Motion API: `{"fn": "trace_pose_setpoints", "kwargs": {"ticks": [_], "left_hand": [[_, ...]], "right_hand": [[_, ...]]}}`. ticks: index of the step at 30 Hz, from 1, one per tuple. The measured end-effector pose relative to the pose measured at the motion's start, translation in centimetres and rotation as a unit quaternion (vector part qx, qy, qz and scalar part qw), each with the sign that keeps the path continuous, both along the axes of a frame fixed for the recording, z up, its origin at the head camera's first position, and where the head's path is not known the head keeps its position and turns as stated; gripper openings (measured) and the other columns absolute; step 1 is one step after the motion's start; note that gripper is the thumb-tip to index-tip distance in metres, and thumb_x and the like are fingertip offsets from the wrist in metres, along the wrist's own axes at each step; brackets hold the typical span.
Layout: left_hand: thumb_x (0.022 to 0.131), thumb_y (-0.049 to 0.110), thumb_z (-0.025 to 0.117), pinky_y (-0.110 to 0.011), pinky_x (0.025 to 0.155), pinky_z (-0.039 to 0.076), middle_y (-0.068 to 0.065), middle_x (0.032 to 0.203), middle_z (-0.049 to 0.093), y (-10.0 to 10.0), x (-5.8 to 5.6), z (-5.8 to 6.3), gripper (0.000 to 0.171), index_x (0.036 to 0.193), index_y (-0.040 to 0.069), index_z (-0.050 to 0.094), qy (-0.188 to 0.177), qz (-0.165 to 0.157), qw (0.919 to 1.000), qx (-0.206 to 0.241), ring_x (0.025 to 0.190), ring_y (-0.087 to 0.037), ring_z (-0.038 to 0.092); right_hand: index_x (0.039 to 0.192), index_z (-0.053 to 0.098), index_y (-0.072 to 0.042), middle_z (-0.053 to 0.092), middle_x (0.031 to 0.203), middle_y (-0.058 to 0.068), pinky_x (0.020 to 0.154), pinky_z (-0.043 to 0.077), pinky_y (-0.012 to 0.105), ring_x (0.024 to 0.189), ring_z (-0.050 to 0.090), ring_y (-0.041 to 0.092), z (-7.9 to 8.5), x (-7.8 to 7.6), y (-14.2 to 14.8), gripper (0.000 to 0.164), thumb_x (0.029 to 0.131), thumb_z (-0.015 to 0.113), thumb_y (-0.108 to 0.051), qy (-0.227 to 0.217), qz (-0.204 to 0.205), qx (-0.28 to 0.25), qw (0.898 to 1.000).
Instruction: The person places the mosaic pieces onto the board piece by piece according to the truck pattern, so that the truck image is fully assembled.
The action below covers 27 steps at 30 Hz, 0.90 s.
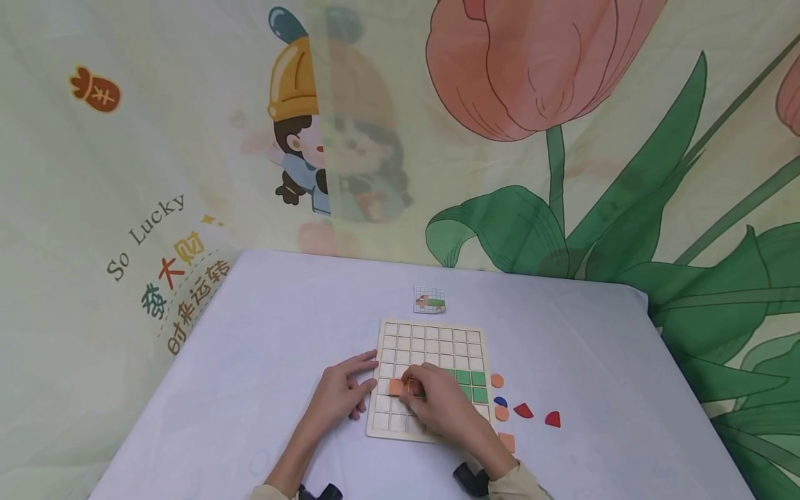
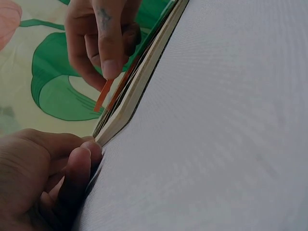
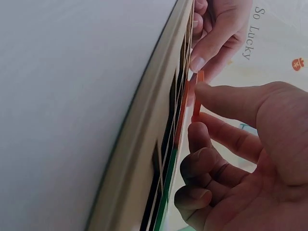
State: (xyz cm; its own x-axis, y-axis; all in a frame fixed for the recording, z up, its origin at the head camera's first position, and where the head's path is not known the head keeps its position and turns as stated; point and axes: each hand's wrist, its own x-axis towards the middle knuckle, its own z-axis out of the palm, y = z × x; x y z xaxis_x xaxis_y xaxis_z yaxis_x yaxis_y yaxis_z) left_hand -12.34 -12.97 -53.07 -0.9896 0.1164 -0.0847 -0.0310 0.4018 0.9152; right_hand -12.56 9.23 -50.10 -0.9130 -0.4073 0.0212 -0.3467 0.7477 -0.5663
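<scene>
My right hand [image 1: 440, 403] is over the middle of the grid board [image 1: 431, 345]. Between its thumb and index finger it pinches an orange square tile [image 3: 198, 94], tilted on edge just above the board. Another orange tile [image 1: 396, 387] lies in the grid to the left of those fingertips. Green square tiles [image 1: 471, 378] fill cells on the board's right side, partly covered by the hand. My left hand [image 1: 337, 389] rests at the board's left edge, index finger and thumb touching the rim [image 2: 113, 127] without wrapping round it.
Right of the board lie orange round pieces [image 1: 497, 380], a blue half-round piece [image 1: 501, 402], red quarter-round pieces [image 1: 523, 411] and an orange square [image 1: 507, 442]. A small picture card [image 1: 430, 300] lies behind the board on the white tabletop [image 1: 300, 312]. A printed curtain [image 1: 375, 236] hangs behind.
</scene>
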Motion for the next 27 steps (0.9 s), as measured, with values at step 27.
{"fn": "trace_pose_setpoints", "kwargs": {"ticks": [27], "left_hand": [[0.095,0.004,0.074,-0.026,0.040,0.051,-0.002,0.154,0.063,-0.1,-0.1,0.1,0.043,0.138,0.007,0.070,-0.002,-0.006,1.0000,0.004,0.044,-0.014,0.058]], "right_hand": [[0.112,0.076,-0.015,0.053,0.076,-0.009,0.057,0.036,0.019,0.066,0.045,0.005,-0.1,-1.0,-1.9,0.019,0.096,0.078,-0.026,-0.020,0.002,0.018,1.000]]}}
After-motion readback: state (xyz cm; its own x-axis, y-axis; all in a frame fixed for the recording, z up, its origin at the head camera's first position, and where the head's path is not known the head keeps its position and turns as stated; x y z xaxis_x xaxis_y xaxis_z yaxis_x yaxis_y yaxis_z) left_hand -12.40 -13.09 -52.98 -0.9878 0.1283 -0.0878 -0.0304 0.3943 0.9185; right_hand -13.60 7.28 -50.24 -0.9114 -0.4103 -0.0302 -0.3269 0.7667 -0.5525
